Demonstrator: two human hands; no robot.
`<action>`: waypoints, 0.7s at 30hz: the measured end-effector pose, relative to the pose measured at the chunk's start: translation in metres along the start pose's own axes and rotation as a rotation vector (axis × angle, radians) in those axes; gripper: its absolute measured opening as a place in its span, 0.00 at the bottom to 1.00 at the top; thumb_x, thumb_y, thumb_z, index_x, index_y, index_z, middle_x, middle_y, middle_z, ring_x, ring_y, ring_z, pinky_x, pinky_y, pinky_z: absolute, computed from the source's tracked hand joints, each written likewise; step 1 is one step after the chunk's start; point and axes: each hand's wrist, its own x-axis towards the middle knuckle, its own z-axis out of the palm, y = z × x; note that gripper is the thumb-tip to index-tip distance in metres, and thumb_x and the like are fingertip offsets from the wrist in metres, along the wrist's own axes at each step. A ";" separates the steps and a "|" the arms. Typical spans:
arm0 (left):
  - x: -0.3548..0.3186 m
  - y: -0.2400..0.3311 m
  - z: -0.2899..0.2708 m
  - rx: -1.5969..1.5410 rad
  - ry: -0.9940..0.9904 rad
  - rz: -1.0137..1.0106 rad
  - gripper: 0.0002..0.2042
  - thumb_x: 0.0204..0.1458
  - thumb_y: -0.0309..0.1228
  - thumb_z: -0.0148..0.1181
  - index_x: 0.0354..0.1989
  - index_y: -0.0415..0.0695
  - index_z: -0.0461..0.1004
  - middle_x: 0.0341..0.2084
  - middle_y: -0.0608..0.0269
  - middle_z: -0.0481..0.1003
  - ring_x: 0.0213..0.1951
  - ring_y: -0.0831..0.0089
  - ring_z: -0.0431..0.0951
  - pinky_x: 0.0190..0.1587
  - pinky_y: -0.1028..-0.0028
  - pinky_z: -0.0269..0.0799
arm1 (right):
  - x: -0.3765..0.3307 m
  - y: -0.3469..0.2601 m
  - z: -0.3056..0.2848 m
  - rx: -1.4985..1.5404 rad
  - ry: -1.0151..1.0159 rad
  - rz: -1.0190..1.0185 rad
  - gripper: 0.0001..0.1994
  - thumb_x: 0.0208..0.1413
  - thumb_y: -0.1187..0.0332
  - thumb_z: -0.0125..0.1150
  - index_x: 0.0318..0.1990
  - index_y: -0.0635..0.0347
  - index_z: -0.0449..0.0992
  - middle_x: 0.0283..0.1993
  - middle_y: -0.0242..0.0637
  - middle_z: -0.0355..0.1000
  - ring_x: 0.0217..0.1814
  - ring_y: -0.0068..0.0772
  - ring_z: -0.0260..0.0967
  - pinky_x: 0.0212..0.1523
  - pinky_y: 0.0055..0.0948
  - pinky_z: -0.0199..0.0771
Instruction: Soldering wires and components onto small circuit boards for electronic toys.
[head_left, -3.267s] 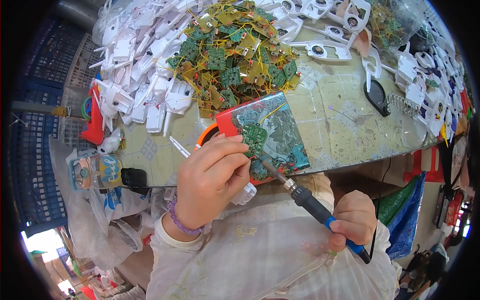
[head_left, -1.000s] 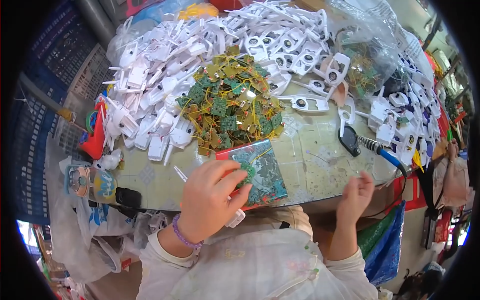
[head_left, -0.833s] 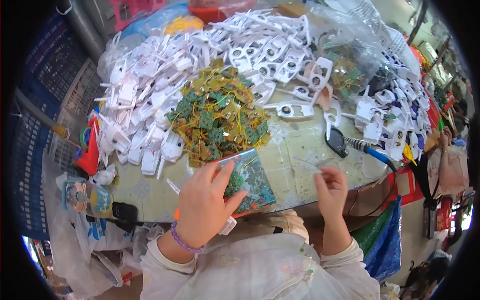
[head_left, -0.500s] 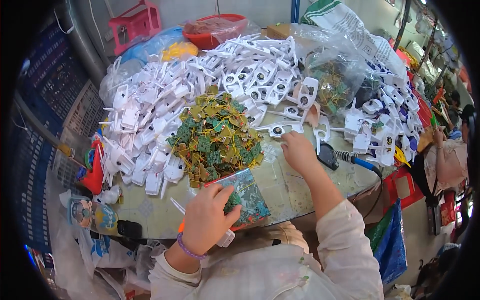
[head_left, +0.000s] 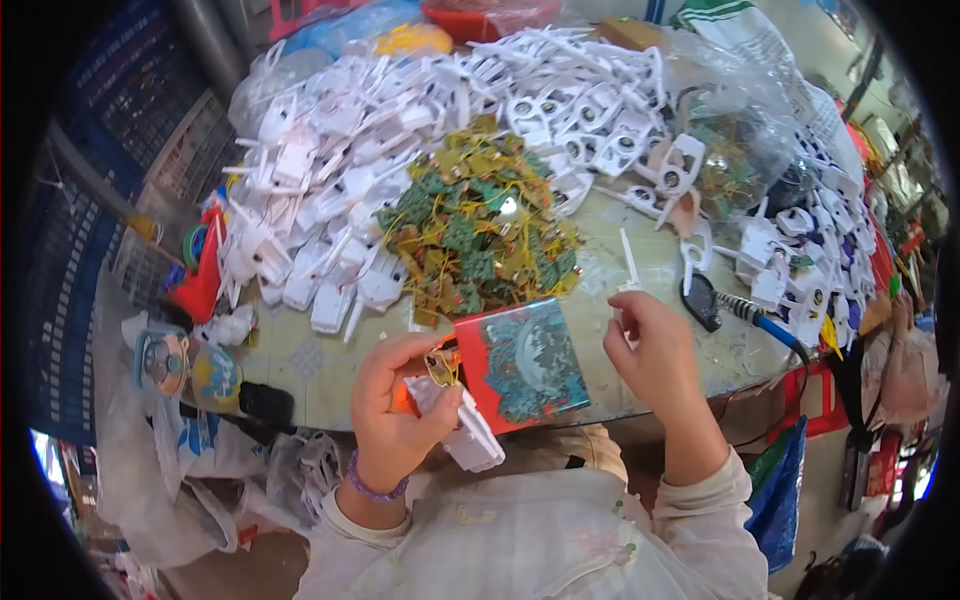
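Note:
My left hand (head_left: 395, 405) grips a white plastic housing (head_left: 460, 432) together with a small green circuit board with yellow wires (head_left: 441, 367), held at the near table edge. My right hand (head_left: 655, 345) pinches a thin white plastic stick (head_left: 628, 262) that points up. Between the hands lies a red and teal pad (head_left: 522, 362) on the table. A heap of small green circuit boards with yellow wires (head_left: 478, 232) sits just beyond it. The blue-handled soldering iron (head_left: 748, 315) rests on the table to the right of my right hand.
A large pile of white plastic housings (head_left: 400, 140) covers the far and left parts of the table (head_left: 300, 362). More white parts (head_left: 800, 260) and a clear bag (head_left: 740, 150) lie at the right. Bags and small containers (head_left: 185, 365) hang at the left edge.
My right hand put down the soldering iron, reached to the far pile and came back with a white stick. My left hand lifted off the pad and now holds a white housing with a board.

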 end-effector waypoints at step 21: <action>-0.012 0.002 -0.013 -0.319 -0.096 -0.116 0.23 0.50 0.17 0.56 0.57 0.35 0.62 0.53 0.54 0.68 0.53 0.69 0.70 0.55 0.71 0.66 | 0.030 -0.073 0.027 0.359 -0.271 -0.483 0.15 0.45 0.75 0.61 0.44 0.58 0.74 0.34 0.42 0.73 0.38 0.49 0.70 0.47 0.44 0.66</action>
